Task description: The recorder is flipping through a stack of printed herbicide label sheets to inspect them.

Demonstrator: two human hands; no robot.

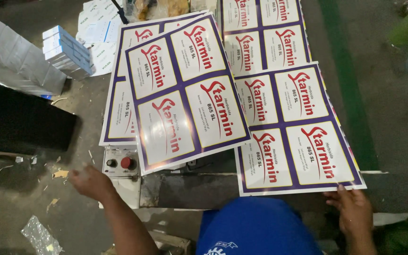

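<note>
Right hand: the right hand (352,208) pinches the near edge of the right label sheet (298,130), fingers closed on its bottom margin, thumb side hidden.
Left hand: the left hand (89,182) is blurred, fingers loosely apart and clamped on nothing, hovering just left of the control box (119,163).
Right label sheet: a glossy sheet of 4 white labels with red script inside purple borders, lying flat just above the right hand, its near edge overhanging the bench edge (199,189).
Top sheet: a second 4-label sheet (185,92) lies tilted up and to the left of the right hand, resting on other sheets and covering part of the control box.
Far sheets: more sheets (260,28) lie well beyond both hands.
Control box: a pale box with a red button (127,163) and a dark button, just right of the left hand.
Carton stack: small white-and-blue cartons (67,52) sit far up from the left hand.
Risk, slip: the glossy sheets overlap loosely; a pull by the right hand could drag or fan the neighbours off the bench.
Risk, crease: a 1-corner pinch may bend the sheet.
Risk, button: the left hand, or the tilted top sheet sliding down, could press the red button.
</note>
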